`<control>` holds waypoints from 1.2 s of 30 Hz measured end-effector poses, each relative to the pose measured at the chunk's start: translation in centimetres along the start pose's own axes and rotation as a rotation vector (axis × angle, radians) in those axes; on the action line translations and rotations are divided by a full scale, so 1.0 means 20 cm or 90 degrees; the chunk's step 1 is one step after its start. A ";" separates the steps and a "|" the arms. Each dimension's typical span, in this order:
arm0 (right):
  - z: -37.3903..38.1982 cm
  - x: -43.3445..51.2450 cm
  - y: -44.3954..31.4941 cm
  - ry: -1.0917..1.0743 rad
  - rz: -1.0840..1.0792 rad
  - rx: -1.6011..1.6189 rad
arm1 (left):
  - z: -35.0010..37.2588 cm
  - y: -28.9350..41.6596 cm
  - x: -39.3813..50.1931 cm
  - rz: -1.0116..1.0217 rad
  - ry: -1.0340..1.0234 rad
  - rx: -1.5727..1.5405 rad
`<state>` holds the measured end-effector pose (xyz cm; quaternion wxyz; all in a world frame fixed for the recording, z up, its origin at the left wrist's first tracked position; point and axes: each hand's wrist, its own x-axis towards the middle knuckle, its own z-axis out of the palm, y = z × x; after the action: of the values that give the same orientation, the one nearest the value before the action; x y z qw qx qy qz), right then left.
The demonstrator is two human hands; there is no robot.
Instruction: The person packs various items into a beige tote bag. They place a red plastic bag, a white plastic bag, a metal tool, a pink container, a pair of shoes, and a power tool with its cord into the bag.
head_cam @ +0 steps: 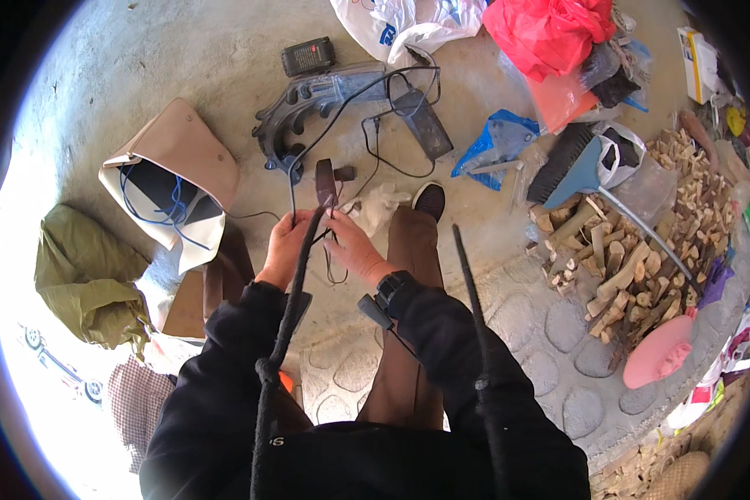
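Observation:
My left hand (281, 245) and my right hand (354, 245) are close together above the concrete floor. Thin black cable (332, 275) runs between them, with a loop hanging below the fingers. My left fingers are closed on the cable; my right fingers pinch it too. Just beyond the fingertips is a dark elongated device (326, 178), whose exact kind I cannot make out. A black drawstring hangs across the view and partly covers my left hand. Further out, a black power adapter (422, 125) lies with its cord looping over a grey scrolled ornamental piece (287, 119).
A black battery pack (308, 56) lies at the top. Left stands a beige bag (187, 144) with blue cord inside. At right are a blue plastic bag (497, 144), a broom (569, 169), stacked firewood (631, 262) and a pink hat-like object (656, 356). My shoe (429, 201) is nearby.

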<state>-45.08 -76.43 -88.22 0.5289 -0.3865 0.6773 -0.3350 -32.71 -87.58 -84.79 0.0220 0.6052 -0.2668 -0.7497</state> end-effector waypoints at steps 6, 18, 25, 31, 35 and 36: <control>-0.05 0.27 0.29 0.012 0.113 0.214 | -0.07 0.08 -0.06 0.090 0.070 0.055; -0.81 0.68 0.81 0.211 0.222 -0.571 | -0.55 0.33 -0.43 0.346 0.238 0.014; -0.86 0.68 0.68 0.253 0.333 -0.468 | -0.63 0.20 -0.50 0.314 0.302 -0.059; -1.24 0.19 0.14 0.463 0.254 -0.569 | -0.53 0.16 -0.60 0.210 0.247 0.024; -1.62 -0.20 -0.50 0.544 0.177 -0.782 | -0.45 0.11 -0.63 0.157 0.060 0.050; -1.69 -0.29 -0.69 0.562 0.146 -0.840 | -0.44 0.11 -0.63 0.204 0.010 0.110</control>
<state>-74.88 -76.43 -66.29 -0.0946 -0.3792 0.9179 0.0691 -21.93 -88.18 -73.74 0.0910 0.5603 -0.4226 -0.7065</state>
